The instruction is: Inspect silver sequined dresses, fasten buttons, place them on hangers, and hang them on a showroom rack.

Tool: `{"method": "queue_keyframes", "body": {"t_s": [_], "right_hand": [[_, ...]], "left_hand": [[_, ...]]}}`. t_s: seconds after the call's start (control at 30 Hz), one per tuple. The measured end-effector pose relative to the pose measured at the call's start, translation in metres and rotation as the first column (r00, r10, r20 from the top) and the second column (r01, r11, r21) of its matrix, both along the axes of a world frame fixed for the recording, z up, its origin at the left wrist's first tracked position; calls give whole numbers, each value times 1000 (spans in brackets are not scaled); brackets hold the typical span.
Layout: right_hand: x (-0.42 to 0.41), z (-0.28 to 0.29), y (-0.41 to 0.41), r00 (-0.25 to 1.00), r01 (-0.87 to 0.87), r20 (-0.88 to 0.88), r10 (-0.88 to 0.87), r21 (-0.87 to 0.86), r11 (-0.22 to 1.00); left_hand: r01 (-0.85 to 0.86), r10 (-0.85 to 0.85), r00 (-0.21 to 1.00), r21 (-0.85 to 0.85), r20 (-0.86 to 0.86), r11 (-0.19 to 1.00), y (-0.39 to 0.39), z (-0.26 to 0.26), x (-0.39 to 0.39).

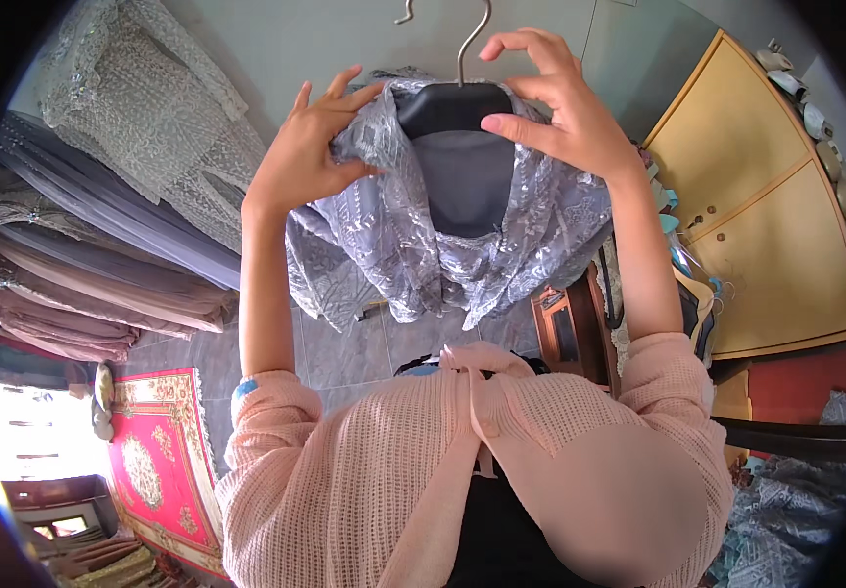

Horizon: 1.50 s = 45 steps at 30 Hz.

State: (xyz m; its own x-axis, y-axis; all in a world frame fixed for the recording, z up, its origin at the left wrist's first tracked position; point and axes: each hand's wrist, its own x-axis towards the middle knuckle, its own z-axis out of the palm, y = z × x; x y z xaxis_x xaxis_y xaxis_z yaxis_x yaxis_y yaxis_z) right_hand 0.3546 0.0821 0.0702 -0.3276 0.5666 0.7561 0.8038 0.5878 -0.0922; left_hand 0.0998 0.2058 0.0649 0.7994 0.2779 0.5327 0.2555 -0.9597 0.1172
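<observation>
A silvery lavender embroidered garment (386,250) hangs on a black hanger (434,106) with a metal hook, in front of me. My left hand (316,147) pinches the garment's shoulder beside the neckline, its thumb on the front and some fingers raised behind. At the other side of the neckline is my right hand (555,106), its thumb over the hanger's black body and its fingers spread near the hook. Whether its fingertips grip the fabric cannot be told. The garment's neckline lies around the hanger, with a plain grey lining showing inside.
Several gowns (121,220) hang on the left, near a second hook at the top. A yellow wooden cabinet (775,242) stands at the right, with hangers beside it. A red patterned rug (165,463) lies on the grey tiled floor. More embroidered fabric (783,514) is at lower right.
</observation>
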Motion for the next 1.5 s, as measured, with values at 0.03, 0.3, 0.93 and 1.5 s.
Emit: {"method": "queue_keyframes", "body": {"t_s": [0.03, 0.3, 0.93, 1.5], "right_hand": [[-1, 0, 1, 1000, -7, -25, 7, 23, 1000], [28, -3, -15, 996, 46, -85, -40, 74, 996], [53, -29, -49, 963, 258, -56, -262, -70, 964], [31, -23, -30, 960, 264, -96, -262, 15, 964]], "left_hand": [[-21, 21, 1000, 9, 6, 1000, -1, 1, 0], [-8, 31, 998, -388, 53, 922, 46, -11, -61], [689, 60, 535, -477, 843, 545, 41, -56, -41], [-65, 34, 991, -246, -127, 967, 12, -1, 3]]}}
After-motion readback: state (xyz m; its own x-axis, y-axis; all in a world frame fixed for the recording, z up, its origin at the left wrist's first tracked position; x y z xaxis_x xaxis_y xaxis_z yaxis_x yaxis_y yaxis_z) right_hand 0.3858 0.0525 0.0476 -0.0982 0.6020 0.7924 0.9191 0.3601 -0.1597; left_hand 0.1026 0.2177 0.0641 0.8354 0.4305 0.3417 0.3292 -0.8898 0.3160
